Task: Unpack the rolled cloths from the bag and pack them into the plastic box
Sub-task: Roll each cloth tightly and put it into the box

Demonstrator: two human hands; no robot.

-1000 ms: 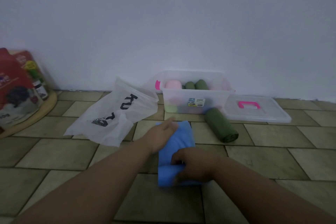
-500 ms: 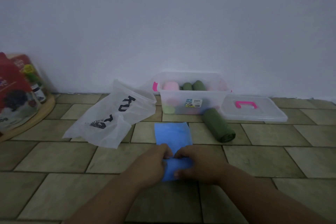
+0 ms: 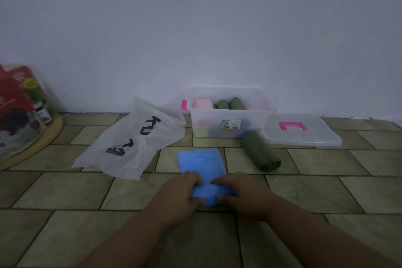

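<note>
- Head view, hands: the left hand [image 3: 180, 193] and the right hand [image 3: 241, 194] are shown side by side well in front of the plastic box [image 3: 256, 119]. The fingers of both are curled over the near, already rolled end of the blue cloth [image 3: 201, 162], which is gripped by both.
- Head view, cloth: the unrolled remainder is laid flat on the floor between the hands and the plastic box. A skewed, cone-shaped roll is judged likely if one hand is advanced faster than the other, and a slack roll if pressure is eased.
- Head view, box: a pink roll [image 3: 203, 104] and green rolls are seen inside the box, reaching about rim height. Little room is judged to be left. A loose blue roll might not be fitted, and the lid [image 3: 304, 135], laid just right of the box, might not be closed.
- Head view, surroundings: a green roll [image 3: 260, 151] lies at the box's front right corner. The bag [image 3: 130, 143] is spread left of the box, and its contents cannot be made out. The green roll could be knocked away, or a cloth left in the bag could be overlooked.
</note>
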